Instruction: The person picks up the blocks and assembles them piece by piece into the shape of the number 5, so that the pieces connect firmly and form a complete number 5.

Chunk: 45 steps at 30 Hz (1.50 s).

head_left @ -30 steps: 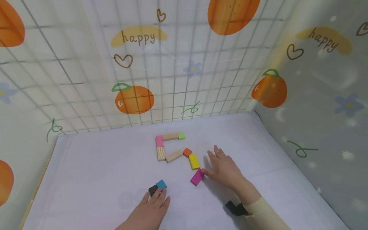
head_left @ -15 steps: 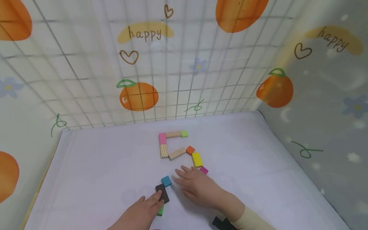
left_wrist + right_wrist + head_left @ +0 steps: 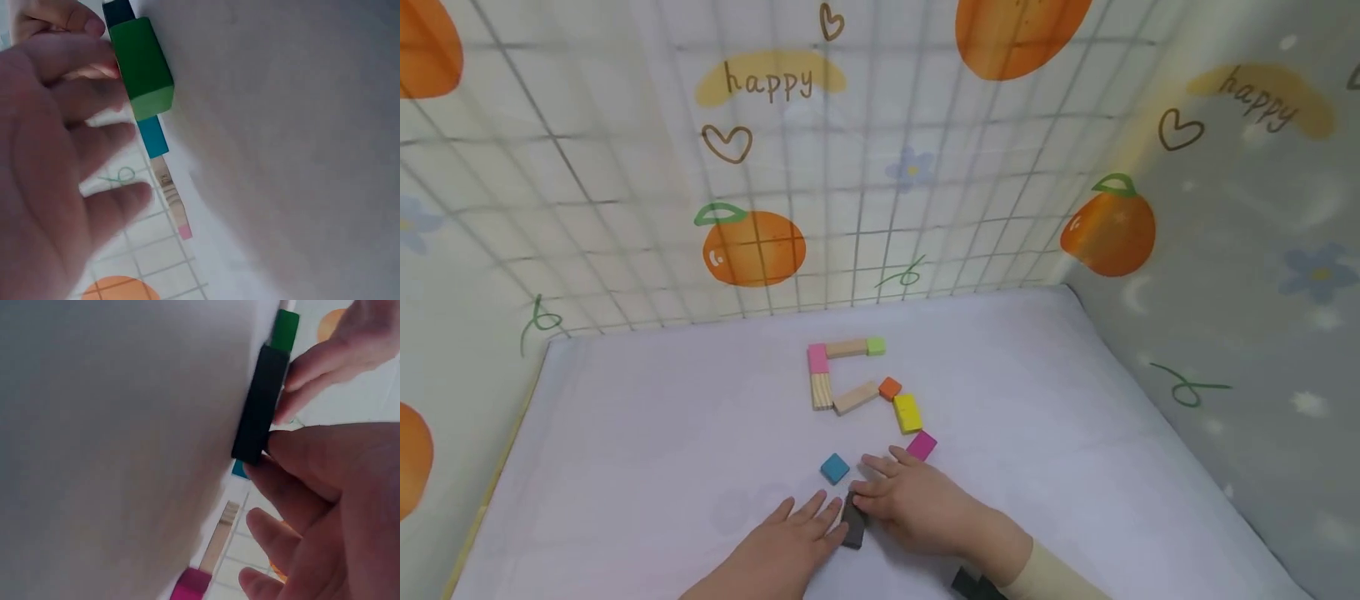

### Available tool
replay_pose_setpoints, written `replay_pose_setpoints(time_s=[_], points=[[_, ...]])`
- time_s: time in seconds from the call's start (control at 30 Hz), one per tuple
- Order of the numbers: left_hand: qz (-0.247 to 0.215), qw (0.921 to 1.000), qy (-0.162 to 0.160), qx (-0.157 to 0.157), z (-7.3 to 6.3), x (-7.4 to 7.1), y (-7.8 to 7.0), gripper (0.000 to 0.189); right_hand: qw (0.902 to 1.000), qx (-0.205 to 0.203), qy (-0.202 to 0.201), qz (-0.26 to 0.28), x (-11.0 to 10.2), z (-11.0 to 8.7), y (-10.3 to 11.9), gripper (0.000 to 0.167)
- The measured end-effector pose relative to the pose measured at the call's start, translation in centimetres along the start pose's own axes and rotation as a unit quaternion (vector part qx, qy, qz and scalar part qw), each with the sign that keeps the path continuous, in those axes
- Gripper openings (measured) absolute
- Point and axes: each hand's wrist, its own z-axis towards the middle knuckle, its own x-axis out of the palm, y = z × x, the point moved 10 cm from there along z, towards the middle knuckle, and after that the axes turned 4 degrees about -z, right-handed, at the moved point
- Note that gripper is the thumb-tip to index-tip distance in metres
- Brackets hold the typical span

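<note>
My right hand (image 3: 925, 508) pinches the far end of a black block (image 3: 853, 525) between thumb and index finger; the grip shows in the right wrist view. My left hand (image 3: 778, 542) lies just left of that block, fingers spread and fairly straight, fingertips at its side. A green block (image 3: 144, 69) stands close by the left fingers in the left wrist view; the head view hides it behind the hand. Just beyond the black block sits a small blue cube (image 3: 835, 468). A magenta block (image 3: 921, 445) lies past the right fingertips.
Beyond the hands, end-to-end blocks form a bent line: yellow (image 3: 907, 413), orange (image 3: 890, 388), plain wood (image 3: 856, 397), striped wood (image 3: 822, 392), pink (image 3: 817, 358), another plain wood (image 3: 846, 348) and light green (image 3: 876, 346). A printed curtain (image 3: 865, 200) rises behind the white tabletop (image 3: 662, 433).
My right hand has come left from the magenta block to the black block and taken its end. The black block has shifted right and turned, apart from the blue cube.
</note>
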Motion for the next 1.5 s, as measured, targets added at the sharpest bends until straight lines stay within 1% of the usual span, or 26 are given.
replay_pose_setpoints(time_s=[0.07, 0.13, 0.17, 0.23, 0.37, 0.47, 0.53, 0.6, 0.67, 0.77, 0.9, 1.0, 1.1, 1.17, 1.23, 1.3, 1.33, 1.4, 1.5], points=[[0.026, 0.9995, -0.007, -0.015, -0.2, -0.2, 0.1, 0.100, 0.9999, 0.015, 0.003, -0.006, -0.1, -0.2, -0.2, 0.044], [0.039, 0.9990, -0.013, -0.020, -0.2, -0.4, -0.2, 0.101, 0.9994, 0.030, 0.006, -0.014, -0.3, -0.5, -0.3, 0.042], [0.043, 0.9988, -0.015, -0.016, -0.2, -0.4, -0.5, 0.101, 0.9990, 0.038, 0.010, -0.021, -0.4, -0.6, -0.3, 0.041], [0.048, 0.9987, -0.019, 0.000, 0.0, -0.3, -1.4, 0.097, 0.9979, 0.055, 0.014, -0.031, -0.6, -0.9, -0.5, 0.039], [0.039, 0.9987, -0.010, 0.032, 0.7, 0.2, -3.4, 0.085, 0.9948, 0.086, 0.018, -0.053, -0.9, -1.5, -0.9, 0.037], [0.053, 0.9982, -0.011, 0.025, 1.1, 0.4, -3.8, 0.080, 0.9935, 0.103, 0.021, -0.044, -1.0, -1.7, -1.3, 0.035], [0.074, 0.9971, -0.011, 0.011, 1.4, 0.2, -3.7, 0.080, 0.9931, 0.113, 0.022, -0.022, -0.9, -2.0, -1.7, 0.034], [0.091, 0.9959, -0.005, 0.000, 1.6, 0.0, -3.5, 0.084, 0.9921, 0.123, 0.024, 0.002, -0.8, -2.6, -2.2, 0.034], [0.098, 0.9951, 0.004, -0.002, 1.9, -0.3, -3.4, 0.085, 0.9902, 0.134, 0.026, 0.027, -0.6, -3.3, -2.8, 0.032], [0.088, 0.9960, 0.011, -0.007, 2.4, -0.4, -3.2, 0.088, 0.9871, 0.149, 0.018, 0.054, -0.9, -4.4, -3.7, 0.030], [0.059, 0.9977, 0.021, -0.026, 2.9, -0.3, -2.8, 0.093, 0.9822, 0.177, -0.003, 0.063, -1.6, -5.4, -4.5, 0.029], [0.037, 0.9982, 0.026, -0.039, 3.2, -0.4, -2.7, 0.095, 0.9752, 0.205, 0.005, 0.084, -1.4, -5.9, -4.6, 0.033], [0.024, 0.9986, 0.018, -0.044, 3.4, -0.7, -2.8, 0.097, 0.9742, 0.205, 0.022, 0.091, -1.0, -6.0, -4.0, 0.040], [0.015, 0.9990, 0.009, -0.040, 3.5, -1.0, -3.0, 0.097, 0.9797, 0.186, 0.021, 0.071, -1.1, -5.9, -3.4, 0.044], [0.007, 0.9994, 0.006, -0.033, 3.6, -1.1, -3.2, 0.097, 0.9851, 0.166, 0.009, 0.045, -1.3, -5.9, -2.9, 0.045], [0.002, 0.9997, 0.005, -0.023, 3.8, -1.1, -3.5, 0.096, 0.9879, 0.153, -0.005, 0.027, -1.5, -6.1, -2.8, 0.049], [-0.002, 0.9998, 0.007, -0.021, 3.8, -1.1, -3.6, 0.096, 0.9881, 0.153, -0.009, 0.017, -1.6, -6.2, -3.0, 0.051], [-0.003, 0.9999, 0.008, -0.015, 3.9, -1.0, -3.7, 0.095, 0.9858, 0.167, -0.014, 0.006, -1.5, -6.6, -3.9, 0.057], [-0.008, 0.9998, 0.011, -0.014, 4.1, -1.0, -3.7, 0.095, 0.9766, 0.215, -0.006, -0.011, -1.0, -7.3, -6.0, 0.068]])
